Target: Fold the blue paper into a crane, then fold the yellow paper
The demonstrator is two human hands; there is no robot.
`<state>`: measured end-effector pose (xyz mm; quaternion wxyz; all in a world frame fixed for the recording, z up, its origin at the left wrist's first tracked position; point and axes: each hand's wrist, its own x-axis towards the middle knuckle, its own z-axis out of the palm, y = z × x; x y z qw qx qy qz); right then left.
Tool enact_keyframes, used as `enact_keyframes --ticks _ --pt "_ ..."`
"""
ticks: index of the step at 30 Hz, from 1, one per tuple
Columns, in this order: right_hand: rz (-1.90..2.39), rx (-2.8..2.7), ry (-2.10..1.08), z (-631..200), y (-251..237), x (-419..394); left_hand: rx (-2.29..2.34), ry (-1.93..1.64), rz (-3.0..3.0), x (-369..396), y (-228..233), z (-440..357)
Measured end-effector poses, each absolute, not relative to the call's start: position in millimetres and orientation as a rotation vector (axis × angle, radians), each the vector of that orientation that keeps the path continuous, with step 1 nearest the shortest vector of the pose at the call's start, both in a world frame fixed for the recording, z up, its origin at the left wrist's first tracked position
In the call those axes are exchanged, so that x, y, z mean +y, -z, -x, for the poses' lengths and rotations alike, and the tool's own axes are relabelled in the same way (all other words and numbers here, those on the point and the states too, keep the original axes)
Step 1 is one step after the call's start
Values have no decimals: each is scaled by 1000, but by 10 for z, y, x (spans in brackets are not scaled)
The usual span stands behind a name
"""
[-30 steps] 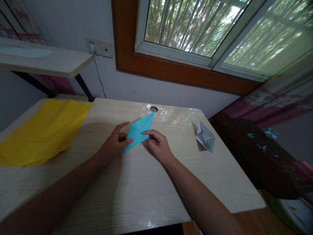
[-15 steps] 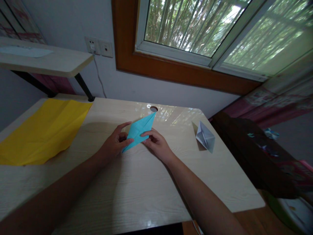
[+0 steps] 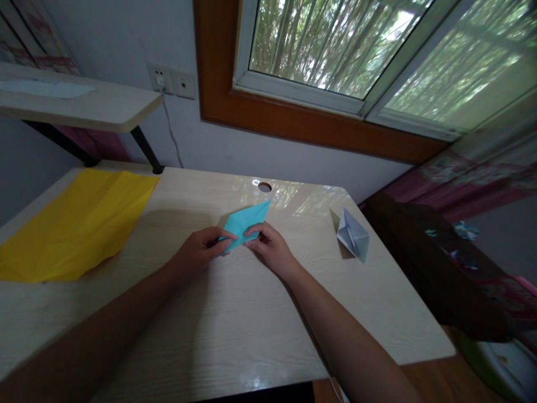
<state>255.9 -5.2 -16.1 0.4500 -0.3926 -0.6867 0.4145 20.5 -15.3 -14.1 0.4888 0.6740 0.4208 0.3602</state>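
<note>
Shelf (image 3: 121,109) on black legs stands at the far left, with a pale sheet (image 3: 46,88) lying flat on its top. A yellow sheet (image 3: 79,224) is spread on the left part of the desk (image 3: 260,319), below and in front of the shelf. Right of the shelf, two wall outlets (image 3: 183,84) are mounted side by side; a white cable (image 3: 171,131) runs down from the left one.

The left hand (image 3: 201,249) is closed on the near-left end of the blue folded paper (image 3: 247,217), thumb and a finger pressing its upper face. The blue folded paper is between the two hands, over the middle of the desk, its pointed far end directed up and right, near the round desk hole (image 3: 264,187). Contact between paper and desk cannot be determined. The right hand (image 3: 268,246) pinches the near-right edge, one finger on the upper face.

Well apart to the right, a grey folded paper (image 3: 352,235) rests near the desk's right edge. Beyond that edge is dark furniture (image 3: 419,246), with a pink curtain (image 3: 461,187) behind.
</note>
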Motion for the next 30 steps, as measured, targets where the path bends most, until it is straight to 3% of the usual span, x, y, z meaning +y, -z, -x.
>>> enact_keyframes --ticks 11,19,30 --pt "997 -1685 -906 -2549 137 -62 1090 -934 -1803 -168 115 -223" --pt "904 -1355 -1274 -2500 182 -63 1172 -1000 -1815 -159 74 -198" --pt "850 -1347 -1380 -2451 176 -97 1184 -953 -1738 -166 96 -231"
